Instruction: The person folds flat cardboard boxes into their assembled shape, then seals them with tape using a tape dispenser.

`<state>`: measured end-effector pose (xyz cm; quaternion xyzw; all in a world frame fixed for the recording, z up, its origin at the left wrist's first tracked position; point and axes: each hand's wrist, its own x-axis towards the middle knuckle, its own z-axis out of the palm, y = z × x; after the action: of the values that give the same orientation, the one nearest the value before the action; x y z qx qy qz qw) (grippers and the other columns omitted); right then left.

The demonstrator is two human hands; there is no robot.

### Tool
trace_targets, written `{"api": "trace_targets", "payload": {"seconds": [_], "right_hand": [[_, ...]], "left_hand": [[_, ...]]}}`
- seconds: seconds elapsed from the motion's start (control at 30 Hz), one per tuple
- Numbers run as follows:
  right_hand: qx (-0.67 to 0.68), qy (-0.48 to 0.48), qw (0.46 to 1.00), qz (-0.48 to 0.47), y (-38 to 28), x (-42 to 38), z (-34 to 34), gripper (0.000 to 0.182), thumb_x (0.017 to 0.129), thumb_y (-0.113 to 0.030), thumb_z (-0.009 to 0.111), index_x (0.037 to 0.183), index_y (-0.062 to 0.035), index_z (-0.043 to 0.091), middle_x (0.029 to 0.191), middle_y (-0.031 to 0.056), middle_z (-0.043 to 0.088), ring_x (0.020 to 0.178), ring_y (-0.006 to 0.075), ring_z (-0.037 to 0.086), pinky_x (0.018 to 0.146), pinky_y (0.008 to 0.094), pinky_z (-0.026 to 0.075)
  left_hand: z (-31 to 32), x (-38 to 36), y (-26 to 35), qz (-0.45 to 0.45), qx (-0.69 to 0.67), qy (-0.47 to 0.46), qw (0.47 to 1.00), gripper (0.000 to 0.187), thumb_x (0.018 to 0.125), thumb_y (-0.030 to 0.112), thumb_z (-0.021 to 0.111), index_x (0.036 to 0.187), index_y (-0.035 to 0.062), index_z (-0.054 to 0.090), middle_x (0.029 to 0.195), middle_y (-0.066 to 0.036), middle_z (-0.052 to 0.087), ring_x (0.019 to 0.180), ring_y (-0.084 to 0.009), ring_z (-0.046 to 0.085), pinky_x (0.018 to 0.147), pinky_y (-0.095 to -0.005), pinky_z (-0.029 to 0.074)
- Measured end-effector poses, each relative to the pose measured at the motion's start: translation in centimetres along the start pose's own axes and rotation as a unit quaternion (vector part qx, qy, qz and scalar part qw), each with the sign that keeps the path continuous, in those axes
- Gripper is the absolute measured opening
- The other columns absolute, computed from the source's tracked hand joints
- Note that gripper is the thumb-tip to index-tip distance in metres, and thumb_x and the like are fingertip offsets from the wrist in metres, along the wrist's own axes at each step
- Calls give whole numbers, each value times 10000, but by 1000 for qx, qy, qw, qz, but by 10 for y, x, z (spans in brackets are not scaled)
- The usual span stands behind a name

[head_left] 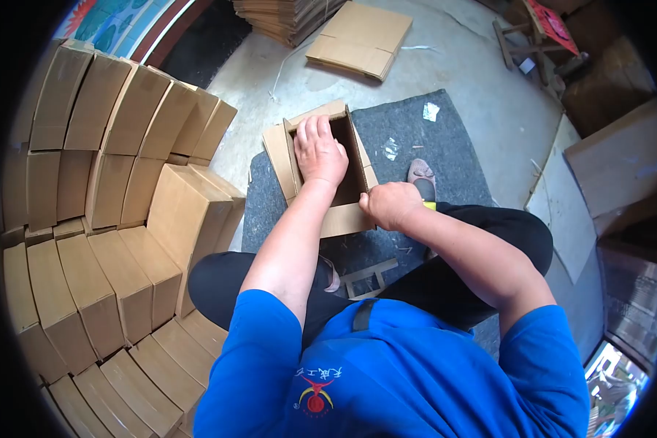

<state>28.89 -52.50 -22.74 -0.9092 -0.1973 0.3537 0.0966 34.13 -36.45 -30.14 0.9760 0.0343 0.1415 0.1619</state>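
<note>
An open cardboard box (353, 150) stands between my feet on a dark mat, its flaps folded outward. My left hand (321, 152) reaches over its opening, fingers stretched toward the far left inside; nothing shows in the palm. At the near right corner, my right hand (390, 204) is closed, with the thumb by the rim; its fingertips are partly hidden. The near flap (347, 220) lies just left of that hand. Beyond the right wrist shows a small yellow piece (430, 206), whose kind I cannot make out.
Stacked cardboard boxes (124, 270) rise along the left. Flattened cardboard (361, 36) lies ahead on the floor. The dark mat (445, 139) carries scraps of plastic. A cut cardboard frame (372, 279) lies near my legs. A wooden stool (536, 33) and a cardboard sheet (624, 157) are at the right.
</note>
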Motion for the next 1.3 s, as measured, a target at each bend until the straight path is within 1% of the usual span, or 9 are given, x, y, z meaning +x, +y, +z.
{"api": "trace_targets", "payload": {"seconds": [0.2,0.3,0.43,0.5,0.6,0.7,0.87,1.03,1.3], "right_hand": [[-4,-14,1000,9,-5,5,-7,525,1003,-387,337,965,-53,739,1017,167,729,970,317,703,877,447,539],[-16,-13,1000,9,-7,4,-10,473,1005,-357,364,991,-71,740,1044,137,731,993,296,702,869,435,546],[-67,-28,997,-34,-5,-2,-17,270,974,-230,481,998,-105,719,1031,102,733,1009,295,700,817,415,567],[-98,-28,994,-49,-4,-3,-17,263,969,-238,489,997,-104,714,1043,94,733,1014,290,701,819,420,566],[-127,-28,990,-55,-9,1,-13,265,951,-239,522,1047,-111,733,1104,91,726,1022,279,701,814,428,555],[-170,-2,984,-48,-23,8,7,273,941,-235,525,1026,-108,751,1087,103,729,986,256,708,770,441,542],[-267,117,956,-41,-45,10,25,492,960,-242,468,1355,43,539,1006,122,741,793,220,723,704,440,515],[-201,-14,978,-49,-46,-3,2,756,930,-580,500,1368,35,533,1117,161,719,964,263,721,830,480,517],[-127,30,991,40,-8,44,-51,614,969,-532,507,1332,-41,569,1140,142,712,1071,263,688,888,368,539]], "left_hand": [[25,-28,2,-89,46,-204,974,722,849,91,594,1517,73,321,1603,-125,223,1504,-320,161,1228,-426,175],[-4,-5,11,-138,-25,-294,945,447,857,89,570,1304,63,581,1479,-152,437,1366,-331,430,1171,-422,310],[-72,-25,4,41,-4,83,996,437,818,123,622,1252,82,590,1221,-120,588,1147,-318,533,998,-446,397],[-67,-49,-26,-59,-70,59,994,651,850,127,609,1458,41,393,1393,-195,482,1299,-351,450,1105,-453,332],[-29,-81,-45,-300,-549,-102,773,743,967,241,551,1558,18,160,1564,-235,290,1452,-362,288,1185,-413,242],[-11,-89,-1,-294,-296,-88,904,878,949,540,533,1578,88,120,1631,-228,67,1505,-389,110,1196,-462,204],[-28,-68,6,-344,-209,-161,901,1104,816,698,612,1589,136,58,1638,-215,52,1484,-443,153,1190,-503,224],[-17,-66,4,-333,-147,-163,917,889,893,493,549,1592,174,102,1645,-191,59,1497,-400,146,1157,-578,248],[-15,-79,13,-235,4,-166,958,618,979,297,455,1564,298,254,1650,-155,70,1506,-373,134,1123,-612,275]]}}
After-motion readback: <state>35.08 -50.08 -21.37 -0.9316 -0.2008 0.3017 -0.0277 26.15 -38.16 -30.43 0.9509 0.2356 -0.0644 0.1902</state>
